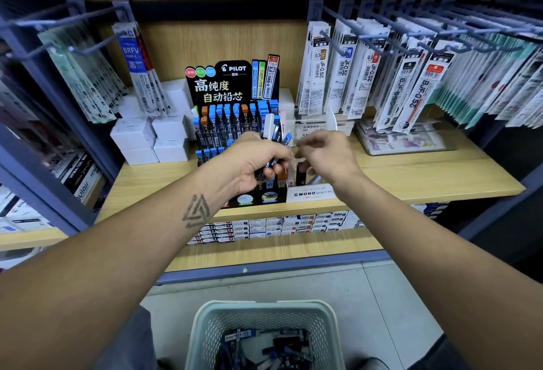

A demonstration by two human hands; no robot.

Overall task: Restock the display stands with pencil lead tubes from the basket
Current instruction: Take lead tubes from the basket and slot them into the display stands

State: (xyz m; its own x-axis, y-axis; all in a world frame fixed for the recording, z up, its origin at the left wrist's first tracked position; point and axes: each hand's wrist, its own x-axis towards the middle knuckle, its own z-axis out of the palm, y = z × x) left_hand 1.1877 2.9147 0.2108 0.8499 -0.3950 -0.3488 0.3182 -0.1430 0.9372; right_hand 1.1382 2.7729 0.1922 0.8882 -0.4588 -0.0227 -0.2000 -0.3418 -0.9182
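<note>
Matt wood-grain shelf, perforated plastic basket

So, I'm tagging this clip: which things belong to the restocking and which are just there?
Job: left hand holding tubes; right hand; Pilot stand; Mono stand; basket.
Just there: hanging refills; white boxes.

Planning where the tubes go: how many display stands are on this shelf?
2: the black Pilot stand behind the left hand, and the clear Mono stand beside it, below the right hand. None seems hidden.
</note>
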